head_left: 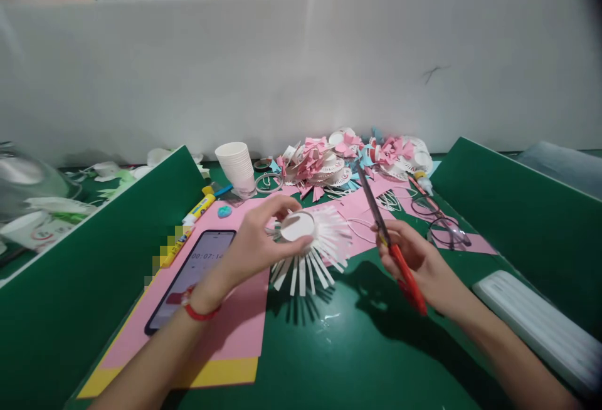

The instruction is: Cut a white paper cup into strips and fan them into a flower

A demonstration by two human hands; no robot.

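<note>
My left hand [263, 234] grips a white paper cup [298, 227] by its round base. The cup's wall is cut into many thin strips [315, 266] that fan outward above the green table. To the right, my right hand [414, 259] holds a pair of scissors [380, 222] with red handles. Their dark blades point up and away, apart from the cup, and look closed. Part of the cup's near side is hidden behind my left fingers and thumb.
A phone [192, 278] showing a timer lies on pink paper [239, 322] at left. Behind stand stacked paper cups [237, 165] and a heap of pink and white cut pieces [324, 165]. Glasses [446, 231] and a white case [536, 322] lie at right. Green dividers [117, 241] flank the workspace.
</note>
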